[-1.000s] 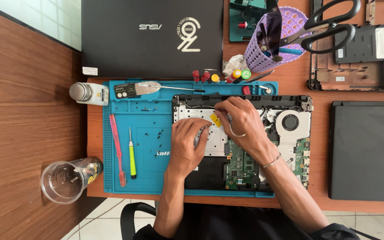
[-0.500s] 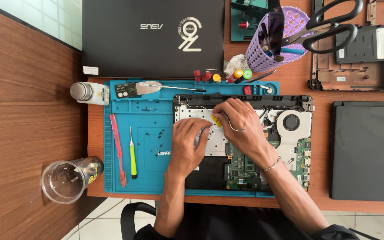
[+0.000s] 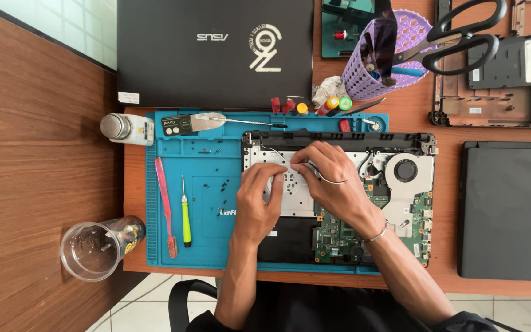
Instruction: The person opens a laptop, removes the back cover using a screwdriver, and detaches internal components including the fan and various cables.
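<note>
item: opened laptop base (image 3: pixel 339 203), underside cover off, lying on a blue work mat (image 3: pixel 204 203) on the desk (image 3: pixel 444 123); long axis runs left to right across the view, hinge edge away from the person; silver inner plate to the left, green circuit board and round fan to the right

hands: left hand (image 3: pixel 259 203) lies palm down on the silver plate, fingers curled, tips pressed to the metal near its upper middle; right hand (image 3: pixel 333 181) comes in from the right at a slant, fingers bent and pinched together just beside the left fingertips; whether either pinches a small part cannot be told, the spot is covered by the fingers

relation: both hands sit directly on top of the base, over its left-centre; fingertips of the two hands nearly meet, the left hand squarer over the plate, the right crossing above the board to reach it

about them: green-handled screwdriver (image 3: pixel 186 212) and red pry tool (image 3: pixel 166 206) lie parallel on the mat, well left of the hands; loose screws scattered between; clear plastic cup (image 3: pixel 96 246) at the desk's left edge; closed black laptop (image 3: pixel 216 49) beyond the mat; purple tool basket (image 3: pixel 388 55) with black scissors (image 3: pixel 462 37) at upper right
</note>
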